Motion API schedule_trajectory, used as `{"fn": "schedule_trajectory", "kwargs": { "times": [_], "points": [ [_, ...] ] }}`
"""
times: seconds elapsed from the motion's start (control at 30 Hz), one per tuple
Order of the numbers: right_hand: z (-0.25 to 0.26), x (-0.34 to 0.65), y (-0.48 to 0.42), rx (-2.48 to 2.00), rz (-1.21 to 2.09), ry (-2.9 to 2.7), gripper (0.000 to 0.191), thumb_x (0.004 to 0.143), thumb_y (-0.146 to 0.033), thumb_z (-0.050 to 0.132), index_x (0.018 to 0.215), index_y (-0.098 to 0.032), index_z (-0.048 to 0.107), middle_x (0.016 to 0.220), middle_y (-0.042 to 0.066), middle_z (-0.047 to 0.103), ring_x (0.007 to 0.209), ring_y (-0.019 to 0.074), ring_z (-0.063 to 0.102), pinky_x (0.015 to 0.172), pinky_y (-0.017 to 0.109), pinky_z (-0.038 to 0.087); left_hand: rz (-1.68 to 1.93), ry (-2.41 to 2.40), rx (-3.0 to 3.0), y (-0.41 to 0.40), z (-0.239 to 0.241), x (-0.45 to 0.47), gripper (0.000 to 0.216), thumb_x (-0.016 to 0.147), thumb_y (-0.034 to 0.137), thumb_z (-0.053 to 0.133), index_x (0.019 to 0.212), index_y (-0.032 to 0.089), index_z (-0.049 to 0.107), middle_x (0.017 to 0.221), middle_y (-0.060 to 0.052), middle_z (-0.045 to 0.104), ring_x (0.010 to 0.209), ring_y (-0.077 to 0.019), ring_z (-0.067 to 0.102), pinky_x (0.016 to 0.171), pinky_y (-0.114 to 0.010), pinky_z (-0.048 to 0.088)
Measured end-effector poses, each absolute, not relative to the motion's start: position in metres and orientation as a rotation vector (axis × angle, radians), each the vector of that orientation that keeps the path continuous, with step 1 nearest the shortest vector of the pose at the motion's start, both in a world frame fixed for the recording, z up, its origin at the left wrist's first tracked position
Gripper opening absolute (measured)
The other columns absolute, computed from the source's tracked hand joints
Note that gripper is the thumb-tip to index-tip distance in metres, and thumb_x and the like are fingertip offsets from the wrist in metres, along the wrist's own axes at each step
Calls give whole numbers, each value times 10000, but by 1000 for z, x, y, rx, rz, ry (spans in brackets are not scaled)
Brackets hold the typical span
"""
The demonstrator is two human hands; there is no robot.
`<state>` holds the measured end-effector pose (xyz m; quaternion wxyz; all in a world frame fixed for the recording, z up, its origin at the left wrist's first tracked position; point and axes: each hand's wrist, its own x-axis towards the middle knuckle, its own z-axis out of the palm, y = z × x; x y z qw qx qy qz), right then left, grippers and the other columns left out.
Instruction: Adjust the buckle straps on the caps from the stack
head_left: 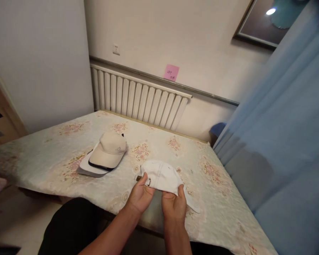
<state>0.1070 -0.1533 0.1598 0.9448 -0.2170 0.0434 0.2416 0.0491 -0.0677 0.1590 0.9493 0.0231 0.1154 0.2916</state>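
Note:
A white cap [161, 176] lies near the front edge of a floral mattress [55, 156], its brim pointing right. My left hand [139, 194] pinches the cap's back strap by its small metal buckle. My right hand [174, 204] grips the cap's lower edge near the brim, fingers curled around the fabric. To the left sits a stack of caps [104, 156] with a beige cap on top and a white brim showing underneath.
A white radiator [138, 97] runs along the far wall with a pink sticky note [171, 72] above it. A blue curtain [287, 141] hangs at the right. My dark-clothed knee [71, 226] is below the mattress edge.

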Motion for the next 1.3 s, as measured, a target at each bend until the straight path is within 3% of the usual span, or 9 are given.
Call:
{"fn": "schedule_trajectory", "kwargs": {
  "times": [0.4,0.57,0.77,1.07,1.3],
  "points": [
    [152,118,-151,-528,468,3,466,808,-227,582,1265,-163,521,1202,73,654,1176,185,560,1087,421,366,629,253,65,-64,157,55,341,957,197,396,1252,87,529,977,-116,722,950,-191,679,958,-361,498],
    [153,131,-156,-573,377,-10,404,798,-189,581,1202,-196,572,1171,39,672,1195,172,543,1103,419,340,608,291,56,-66,159,70,352,947,169,418,1275,70,503,962,-119,724,916,-181,688,953,-352,500],
    [136,163,-154,-655,366,-115,453,786,-237,616,1229,-179,546,1209,68,648,1236,214,508,1065,487,378,614,316,47,-64,160,90,335,932,145,444,1248,69,525,954,-113,725,926,-184,686,929,-328,516],
    [138,191,-139,-627,466,-83,512,819,-274,567,1318,-216,469,1290,49,596,1238,187,503,1076,451,373,618,339,29,-50,165,117,321,932,197,460,1217,76,541,994,-117,720,987,-189,668,950,-324,503],
    [131,214,-139,-765,457,-216,501,791,-318,597,1263,-170,518,1258,90,616,1256,235,485,1051,498,386,665,374,31,-52,164,128,292,931,182,452,1192,139,574,1029,-93,714,1019,-180,654,944,-295,497]
  ]
}}
